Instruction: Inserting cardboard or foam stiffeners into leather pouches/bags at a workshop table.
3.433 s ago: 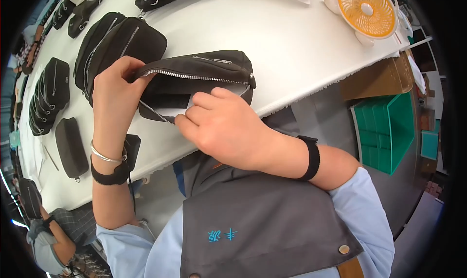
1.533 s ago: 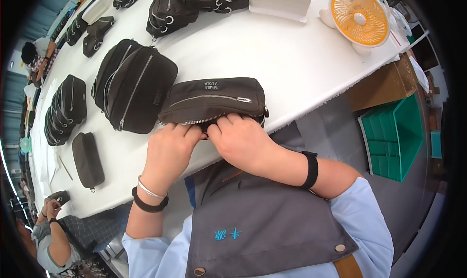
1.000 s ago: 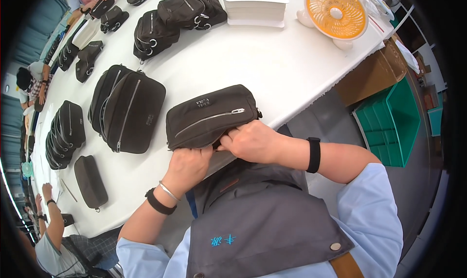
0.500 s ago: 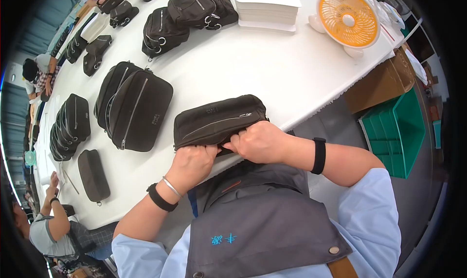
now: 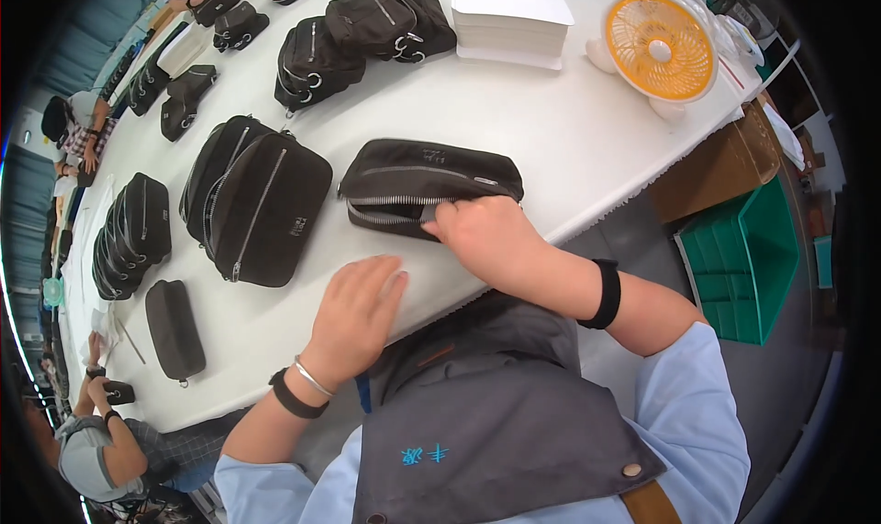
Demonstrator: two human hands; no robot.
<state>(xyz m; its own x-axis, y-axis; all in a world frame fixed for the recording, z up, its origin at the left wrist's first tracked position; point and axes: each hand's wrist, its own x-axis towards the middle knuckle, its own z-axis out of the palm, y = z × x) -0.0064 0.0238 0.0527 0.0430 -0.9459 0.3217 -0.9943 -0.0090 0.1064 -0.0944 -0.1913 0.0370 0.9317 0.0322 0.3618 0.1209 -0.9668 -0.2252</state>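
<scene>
A black zippered bag [image 5: 431,171] lies on the white-covered table in front of me, its long front zipper partly parted so the dark inside shows. My right hand [image 5: 484,238] is closed at the right part of this opening, thumb and fingers pinching the bag at its zipper edge; whether they grip the zipper pull is hidden. Apart from the bag, my left hand [image 5: 356,315] hovers near the table's front edge, fingers extended and holding nothing. Left of the bag stand larger black bags [image 5: 262,212] with silver zippers, leaning together.
A small black pouch [image 5: 175,331] and a row of black bags [image 5: 134,238] lie to the left. Farther back are more black bags [image 5: 321,61], a stack of white sheets [image 5: 510,28] and an orange-and-white fan [image 5: 659,51]. A green crate [image 5: 743,258] is at right. Co-workers sit along the left.
My left hand has let go of the bag and drawn back toward me. The bag has shifted slightly away, and its front zipper now gapes. My right hand stays on it.
</scene>
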